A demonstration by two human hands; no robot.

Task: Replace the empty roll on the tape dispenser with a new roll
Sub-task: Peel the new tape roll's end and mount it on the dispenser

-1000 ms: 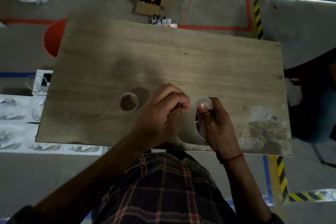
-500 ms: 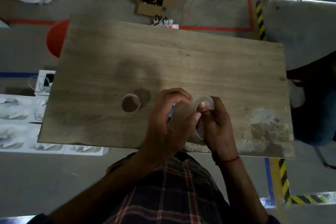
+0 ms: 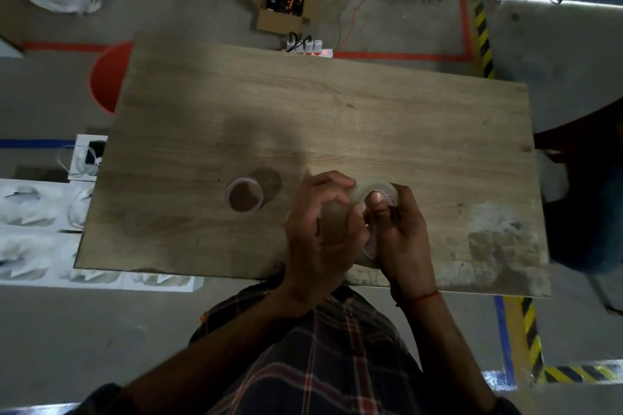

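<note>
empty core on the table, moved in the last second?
No. The empty core sits at the same spot on the wooden table, left of the left hand; only the camera shifted.

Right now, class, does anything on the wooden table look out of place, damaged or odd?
Yes: the wooden table has a pale, worn patch on its near right corner, as if the surface were scraped. The empty cardboard tape core lies flat, apart from both hands. No tape dispenser is visible.

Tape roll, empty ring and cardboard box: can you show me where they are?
Tape roll [image 3: 374, 186], head view, clear top rim between the hands.
Empty ring [image 3: 260, 193], head view, right side of its rim.
Cardboard box [image 3: 279, 23], head view, front flap.
</note>
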